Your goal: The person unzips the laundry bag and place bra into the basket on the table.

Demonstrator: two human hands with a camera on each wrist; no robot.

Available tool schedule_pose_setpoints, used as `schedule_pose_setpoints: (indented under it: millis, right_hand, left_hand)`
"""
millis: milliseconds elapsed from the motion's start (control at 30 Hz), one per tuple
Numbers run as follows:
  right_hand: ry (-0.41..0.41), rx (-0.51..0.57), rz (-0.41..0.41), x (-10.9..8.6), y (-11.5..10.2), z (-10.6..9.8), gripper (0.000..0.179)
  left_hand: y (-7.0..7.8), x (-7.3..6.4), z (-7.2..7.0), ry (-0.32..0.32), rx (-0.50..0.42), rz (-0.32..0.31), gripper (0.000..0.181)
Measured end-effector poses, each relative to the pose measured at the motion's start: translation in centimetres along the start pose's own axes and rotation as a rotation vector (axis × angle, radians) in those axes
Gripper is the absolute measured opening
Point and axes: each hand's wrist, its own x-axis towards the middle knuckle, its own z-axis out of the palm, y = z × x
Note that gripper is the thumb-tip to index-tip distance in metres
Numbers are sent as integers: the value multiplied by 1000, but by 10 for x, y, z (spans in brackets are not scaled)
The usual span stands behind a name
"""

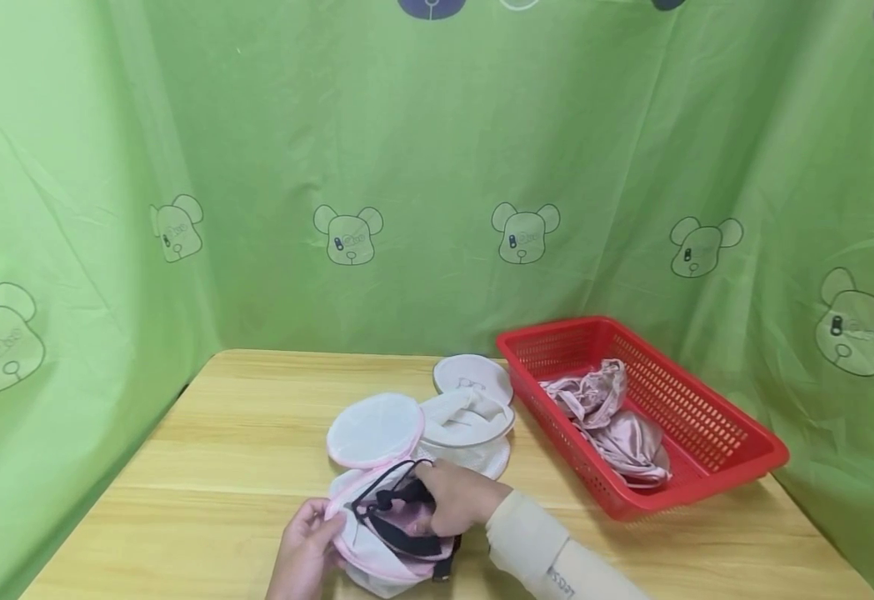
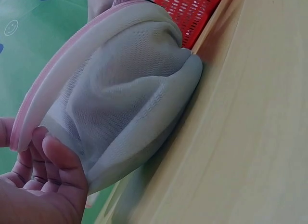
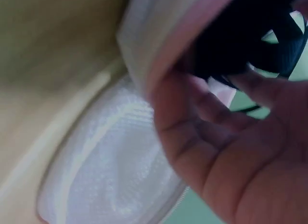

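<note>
A white mesh laundry bag (image 1: 384, 575) with pink trim stands unzipped at the table's front. My left hand (image 1: 307, 542) pinches its pink rim; in the left wrist view thumb and fingers (image 2: 62, 156) bend at that edge. A black strappy garment (image 1: 402, 533) lies in the opening, one strap looped over the rim. My right hand (image 1: 461, 497) reaches into the bag from the right with curled fingers, holding the black cloth (image 3: 231, 41); the fingertips are partly hidden. The bag's round white lid (image 1: 375, 430) is folded back behind it.
Behind the bag lies another white mesh bag (image 1: 466, 417) with its lid (image 1: 474, 375) back, close to a red plastic basket (image 1: 706, 492). Crumpled pinkish satin garments (image 1: 624, 442) lie inside the basket. A green curtain (image 1: 407, 317) surrounds the wooden table (image 1: 204, 467).
</note>
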Motion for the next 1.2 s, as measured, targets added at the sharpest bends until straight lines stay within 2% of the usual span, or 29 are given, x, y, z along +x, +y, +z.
schedule_pose_setpoints:
  millis: [133,400,533,600,700,800,900,1033,1200]
  right_hand:
    - [25,87,-44,1,5,0,46]
    - [-8,215,-285,2,13,-7,25]
    - [-35,250,-394,1,15,-9,40]
    - [-24,241,-442,1,15,-8,45]
    - [19,191,-491,1,14,-5,44]
    - [61,105,-502,2,12,-2,39]
    - [70,52,-481,3,12,0,32]
    - [86,59,-443,3,14,2,21]
    - [166,95,-436,5,16,3,11]
  left_hand:
    - [0,-1,0,3,-13,16,6]
    - [-3,1,-2,3,-31,79,5]
    - [-2,0,-3,16,-27,71,5]
    - [-1,0,-2,21,-28,59,5]
    - [-1,0,-2,20,-26,56,5]
    - [-1,0,-3,13,-29,63,6]
    - [-2,1,-3,12,-37,67,6]
    - [-3,2,-4,29,-32,65,5]
    - [-2,3,-4,77,-7,46,5]
